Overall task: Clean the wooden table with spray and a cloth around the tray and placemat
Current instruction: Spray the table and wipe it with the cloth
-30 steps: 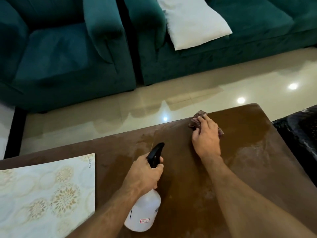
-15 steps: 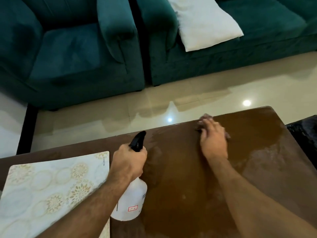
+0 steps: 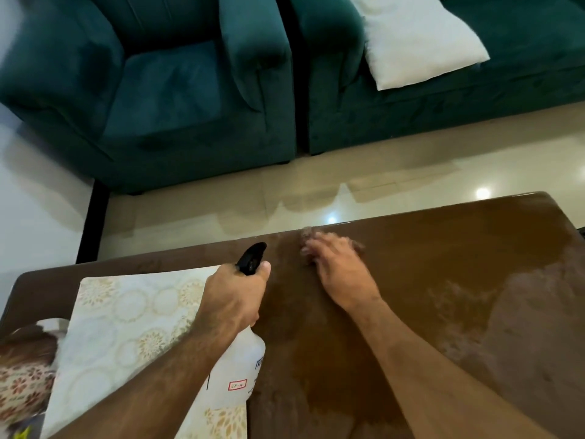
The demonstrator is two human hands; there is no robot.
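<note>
Our left hand (image 3: 235,294) grips the spray bottle (image 3: 235,372) beside the placemat (image 3: 126,327); our right hand (image 3: 340,269) presses flat fingers on the blurred cloth (image 3: 305,236) near the wet table's (image 3: 443,280) far edge. Green sofas (image 3: 177,90) stand beyond.

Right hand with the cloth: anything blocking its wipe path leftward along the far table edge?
Yes. The left hand holds the spray bottle just left of the right hand and cloth, and beyond it the placemat covers the table.
</note>
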